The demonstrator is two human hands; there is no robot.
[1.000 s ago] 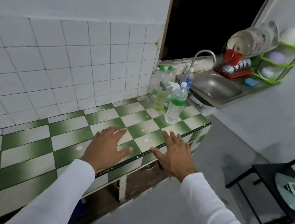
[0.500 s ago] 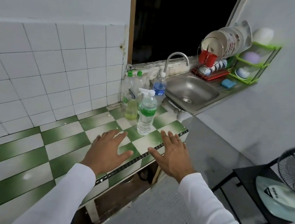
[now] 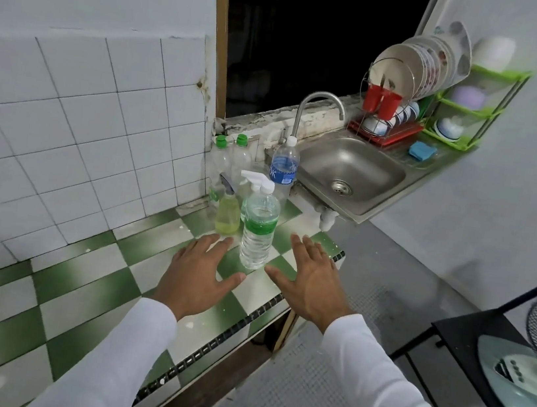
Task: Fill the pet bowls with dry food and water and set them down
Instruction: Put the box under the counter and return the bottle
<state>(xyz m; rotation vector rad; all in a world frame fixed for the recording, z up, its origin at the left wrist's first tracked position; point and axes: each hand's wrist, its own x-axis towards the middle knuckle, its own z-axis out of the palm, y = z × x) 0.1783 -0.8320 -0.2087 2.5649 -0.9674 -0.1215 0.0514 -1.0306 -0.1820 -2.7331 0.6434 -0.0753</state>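
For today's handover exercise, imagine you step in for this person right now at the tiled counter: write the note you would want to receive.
Left hand: open, fingers spread, holding nothing.
Right hand: open, fingers spread, holding nothing.
The green-label water bottle stands capped on the checkered counter, between the hands. A blue-label bottle stands behind it, beside the sink.
No pet bowls or dry food identifiable in view; bowls sit in the dish rack, kind unclear.
Done: nothing visible.
Left: find bowls, fill with food and water, set down.

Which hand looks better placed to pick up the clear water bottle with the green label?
Probably the left hand: its open fingers lie nearer the green-labelled clear bottle than the right hand.
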